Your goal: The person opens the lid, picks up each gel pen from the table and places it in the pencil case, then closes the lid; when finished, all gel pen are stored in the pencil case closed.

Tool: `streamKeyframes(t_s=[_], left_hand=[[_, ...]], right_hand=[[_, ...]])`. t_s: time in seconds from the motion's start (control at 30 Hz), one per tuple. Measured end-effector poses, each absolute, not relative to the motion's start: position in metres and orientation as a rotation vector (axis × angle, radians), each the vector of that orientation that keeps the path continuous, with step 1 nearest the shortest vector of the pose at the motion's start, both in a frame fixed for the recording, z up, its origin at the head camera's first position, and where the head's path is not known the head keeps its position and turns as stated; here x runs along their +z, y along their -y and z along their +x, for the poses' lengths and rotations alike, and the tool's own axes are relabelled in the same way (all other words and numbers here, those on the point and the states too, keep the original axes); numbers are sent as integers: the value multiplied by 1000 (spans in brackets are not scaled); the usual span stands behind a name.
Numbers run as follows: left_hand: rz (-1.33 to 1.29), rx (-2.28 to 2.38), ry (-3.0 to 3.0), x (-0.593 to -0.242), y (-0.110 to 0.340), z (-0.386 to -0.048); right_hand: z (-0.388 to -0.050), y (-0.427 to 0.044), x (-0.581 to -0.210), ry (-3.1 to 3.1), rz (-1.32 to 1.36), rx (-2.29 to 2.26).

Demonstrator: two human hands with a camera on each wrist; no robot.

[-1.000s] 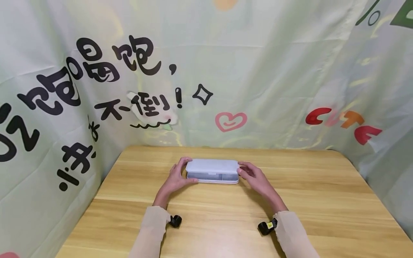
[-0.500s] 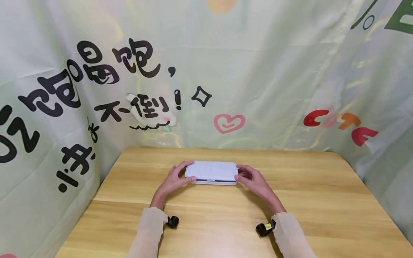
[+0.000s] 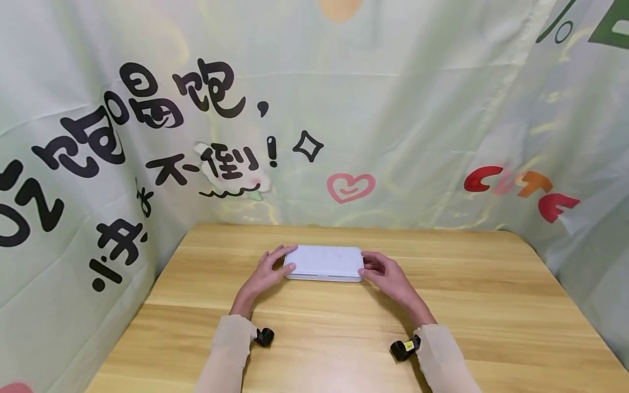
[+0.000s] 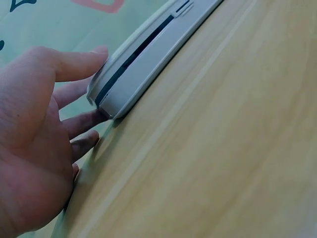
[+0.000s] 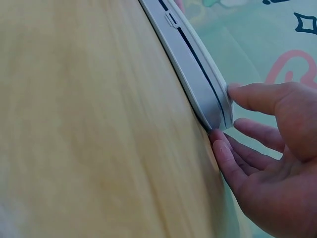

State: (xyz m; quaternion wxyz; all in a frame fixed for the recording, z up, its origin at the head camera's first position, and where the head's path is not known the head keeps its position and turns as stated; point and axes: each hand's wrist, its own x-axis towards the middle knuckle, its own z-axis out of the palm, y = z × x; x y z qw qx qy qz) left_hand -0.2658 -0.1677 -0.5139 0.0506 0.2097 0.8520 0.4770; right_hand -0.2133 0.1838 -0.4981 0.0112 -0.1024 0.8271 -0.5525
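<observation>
A pale lavender-white plastic pencil case [image 3: 324, 261] lies flat on the table, its long side facing me. Its lid is down, though both wrist views show a thin dark gap along the front, beside a small clasp [image 5: 172, 19]. My left hand [image 3: 262, 277] holds the left end, thumb on the front corner of the lid and fingers round the side. At the opposite end, my right hand [image 3: 390, 277] grips the case with its thumb near the front corner and the fingers curled at the side. What lies inside is hidden by the lid.
The case rests on a light wooden table [image 3: 314, 327] with rounded far corners. Behind and beside it hangs a pale green printed cloth [image 3: 403, 120] with black lettering and a pink heart. A small black camera [image 3: 265, 337] is strapped at each wrist.
The pencil case's lid has swung down from partly raised, covering the inner compartments, with both hands staying at its ends. The left thumb has shifted slightly left towards the corner.
</observation>
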Motion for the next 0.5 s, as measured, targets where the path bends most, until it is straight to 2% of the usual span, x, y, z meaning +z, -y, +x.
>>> streamKeyframes(t_s=[0.5], left_hand=[[638,1475,-2563,-511,169,-264]], right_hand=[[-210,-182,-496,-2582,-294,-1732]])
